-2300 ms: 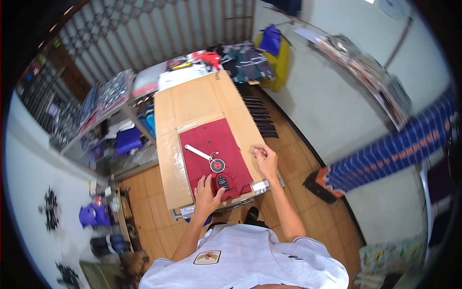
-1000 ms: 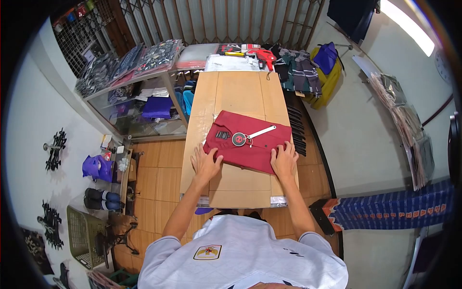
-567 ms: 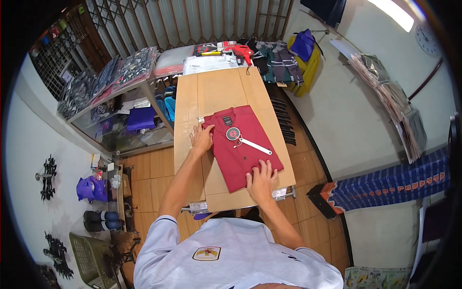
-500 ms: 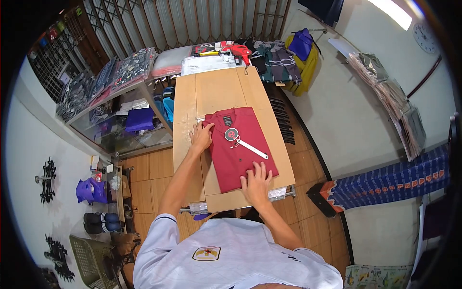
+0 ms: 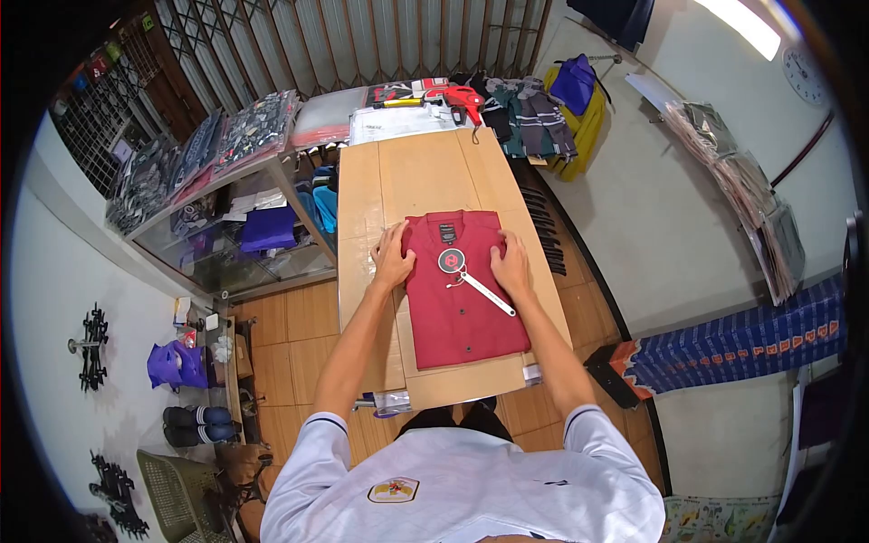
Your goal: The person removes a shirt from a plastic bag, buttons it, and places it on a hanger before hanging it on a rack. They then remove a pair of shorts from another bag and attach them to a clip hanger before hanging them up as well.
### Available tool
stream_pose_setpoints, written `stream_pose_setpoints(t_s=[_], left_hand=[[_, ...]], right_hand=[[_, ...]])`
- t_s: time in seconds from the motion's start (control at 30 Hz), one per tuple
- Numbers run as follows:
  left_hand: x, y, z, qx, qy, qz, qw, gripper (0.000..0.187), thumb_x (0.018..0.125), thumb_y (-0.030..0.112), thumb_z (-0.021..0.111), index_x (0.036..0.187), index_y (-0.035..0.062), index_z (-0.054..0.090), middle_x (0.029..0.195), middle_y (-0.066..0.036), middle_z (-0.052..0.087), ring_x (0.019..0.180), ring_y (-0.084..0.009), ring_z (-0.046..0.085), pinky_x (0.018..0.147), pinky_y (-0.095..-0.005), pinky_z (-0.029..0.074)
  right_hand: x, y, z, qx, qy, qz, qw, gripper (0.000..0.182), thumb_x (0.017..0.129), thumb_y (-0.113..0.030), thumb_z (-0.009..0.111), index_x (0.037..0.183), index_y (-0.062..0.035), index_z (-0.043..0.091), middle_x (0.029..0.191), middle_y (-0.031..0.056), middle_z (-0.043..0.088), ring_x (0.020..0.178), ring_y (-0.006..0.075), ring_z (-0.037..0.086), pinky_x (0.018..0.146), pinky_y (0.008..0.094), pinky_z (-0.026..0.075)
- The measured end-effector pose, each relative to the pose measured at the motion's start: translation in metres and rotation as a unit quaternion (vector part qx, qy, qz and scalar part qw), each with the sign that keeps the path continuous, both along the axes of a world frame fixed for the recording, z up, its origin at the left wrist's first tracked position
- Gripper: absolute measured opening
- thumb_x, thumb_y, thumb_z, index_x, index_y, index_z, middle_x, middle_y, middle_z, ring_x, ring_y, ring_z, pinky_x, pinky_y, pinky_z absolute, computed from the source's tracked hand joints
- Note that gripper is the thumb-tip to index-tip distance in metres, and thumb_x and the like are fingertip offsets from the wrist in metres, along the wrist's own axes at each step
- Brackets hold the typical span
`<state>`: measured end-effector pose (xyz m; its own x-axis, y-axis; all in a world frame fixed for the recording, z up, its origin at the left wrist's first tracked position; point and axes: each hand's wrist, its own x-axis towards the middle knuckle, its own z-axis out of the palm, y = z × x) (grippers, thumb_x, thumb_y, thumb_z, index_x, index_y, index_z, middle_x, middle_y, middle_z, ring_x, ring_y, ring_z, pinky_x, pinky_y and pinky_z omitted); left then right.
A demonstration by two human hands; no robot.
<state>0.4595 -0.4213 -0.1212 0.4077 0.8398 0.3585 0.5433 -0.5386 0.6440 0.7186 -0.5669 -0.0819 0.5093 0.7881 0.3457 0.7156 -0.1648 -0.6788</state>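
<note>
A folded dark red shirt point(image 5: 444, 317) lies face up on a cardboard sheet point(image 5: 407, 172), its collar away from me. A round black tag point(image 5: 452, 261) and a white strip point(image 5: 487, 294) lie on its front. My left hand point(image 5: 393, 258) is at the shirt's upper left edge, fingers bent around the side and thumb against the cloth. Across from it, my right hand point(image 5: 512, 266) holds the upper right edge in the same way. The fingertips under the edges are partly hidden.
Beyond the cardboard lie a red tag gun point(image 5: 463, 101) and white plastic packets point(image 5: 398, 122). A glass cabinet point(image 5: 272, 195) topped with bagged clothes stands at left. Folded dark garments point(image 5: 529, 118) lie at the back right. A long blue box point(image 5: 742, 335) juts in from the right.
My right hand has moved from the shirt's lower part up to its upper right edge. The shirt has turned slightly and now lies straighter. My left hand stays near the upper left edge.
</note>
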Motion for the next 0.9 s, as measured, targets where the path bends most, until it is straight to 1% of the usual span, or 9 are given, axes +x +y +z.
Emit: stream_pose_setpoints(t_s=[0.17, 0.2, 0.3, 0.4, 0.5, 0.6, 0.7, 0.8, 0.9], left_hand=[[-0.001, 0.003, 0.009, -0.049, -0.047, -0.011, 0.998, 0.079, 0.077, 0.016, 0.068, 0.152, 0.0143, 0.047, 0.146, -0.01, 0.053, 0.136, -0.0271, 0.051, 0.114, -0.0502, 0.027], [-0.001, 0.002, 0.011, -0.076, -0.067, -0.015, 0.995, 0.081, 0.075, 0.015, 0.069, 0.152, 0.0146, 0.046, 0.145, -0.009, 0.054, 0.132, -0.0263, 0.054, 0.115, -0.05, 0.025], [0.001, 0.002, 0.017, -0.081, -0.108, -0.015, 0.991, 0.069, 0.077, 0.011, 0.07, 0.144, 0.0112, 0.054, 0.137, -0.01, 0.06, 0.125, -0.027, 0.06, 0.11, -0.0483, 0.036], [0.004, -0.004, 0.019, -0.039, -0.168, -0.032, 0.985, 0.048, 0.083, 0.002, 0.069, 0.131, 0.005, 0.063, 0.124, -0.013, 0.066, 0.113, -0.0293, 0.067, 0.1, -0.0432, 0.049], [0.008, -0.018, 0.028, -0.13, -0.211, -0.034, 0.968, 0.036, 0.089, -0.004, 0.067, 0.124, 0.001, 0.066, 0.121, -0.017, 0.068, 0.113, -0.0326, 0.068, 0.098, -0.0379, 0.053], [0.01, -0.043, 0.044, -0.008, -0.184, -0.049, 0.982, 0.032, 0.09, -0.007, 0.064, 0.121, -0.0003, 0.067, 0.119, -0.018, 0.068, 0.112, -0.033, 0.068, 0.095, -0.0363, 0.054], [0.004, -0.084, 0.077, 0.028, -0.197, -0.068, 0.978, 0.028, 0.091, -0.008, 0.062, 0.117, 0.0, 0.069, 0.113, -0.018, 0.067, 0.103, -0.033, 0.069, 0.09, -0.0383, 0.055], [-0.008, -0.131, 0.114, 0.075, -0.142, -0.076, 0.984, 0.025, 0.09, -0.011, 0.059, 0.11, 0.0006, 0.068, 0.104, -0.018, 0.062, 0.098, -0.036, 0.065, 0.086, -0.0413, 0.053], [-0.017, -0.189, 0.152, 0.111, -0.146, -0.092, 0.979, 0.019, 0.09, -0.011, 0.06, 0.104, 0.0, 0.068, 0.104, -0.018, 0.062, 0.1, -0.0357, 0.065, 0.088, -0.0411, 0.053]], right_hand=[[0.012, 0.061, 0.009, -0.185, -0.047, -0.06, 0.98, 0.057, 0.088, -0.029, 0.072, 0.143, -0.0194, 0.058, 0.135, 0.017, 0.058, 0.13, 0.0398, 0.052, 0.108, 0.0569, 0.043], [0.014, 0.067, 0.009, -0.214, -0.021, -0.051, 0.975, 0.048, 0.088, -0.027, 0.073, 0.134, -0.02, 0.063, 0.142, 0.0145, 0.053, 0.136, 0.0399, 0.045, 0.11, 0.0599, 0.039], [0.017, 0.068, 0.007, -0.225, -0.049, -0.055, 0.972, 0.037, 0.087, -0.022, 0.075, 0.123, -0.0158, 0.066, 0.124, 0.0139, 0.062, 0.123, 0.0381, 0.057, 0.102, 0.0556, 0.048], [0.022, 0.054, 0.01, -0.179, -0.014, -0.015, 0.984, 0.032, 0.087, -0.011, 0.073, 0.118, -0.0122, 0.064, 0.115, 0.0138, 0.065, 0.114, 0.0367, 0.062, 0.096, 0.0496, 0.05], [0.022, 0.039, 0.013, -0.11, 0.033, 0.021, 0.993, 0.04, 0.091, -0.006, 0.066, 0.129, -0.0133, 0.06, 0.115, 0.0229, 0.064, 0.112, 0.0425, 0.062, 0.094, 0.0499, 0.053], [0.025, 0.023, 0.007, -0.02, -0.03, 0.075, 0.997, 0.051, 0.091, -0.001, 0.062, 0.14, -0.0136, 0.055, 0.113, 0.0253, 0.064, 0.11, 0.0431, 0.061, 0.094, 0.0513, 0.051], [0.024, -0.012, 0.027, -0.001, -0.057, 0.112, 0.992, 0.057, 0.091, 0.0, 0.062, 0.145, -0.0137, 0.052, 0.111, 0.0256, 0.063, 0.106, 0.0433, 0.061, 0.095, 0.0508, 0.05], [0.031, -0.053, 0.031, 0.05, -0.126, 0.139, 0.981, 0.053, 0.088, 0.005, 0.063, 0.139, -0.0101, 0.056, 0.101, 0.0226, 0.059, 0.095, 0.0393, 0.058, 0.088, 0.0463, 0.048], [0.022, -0.105, 0.054, 0.099, -0.111, 0.112, 0.983, 0.049, 0.088, 0.003, 0.065, 0.135, -0.0096, 0.059, 0.099, 0.0213, 0.059, 0.096, 0.0391, 0.059, 0.089, 0.0459, 0.048]])
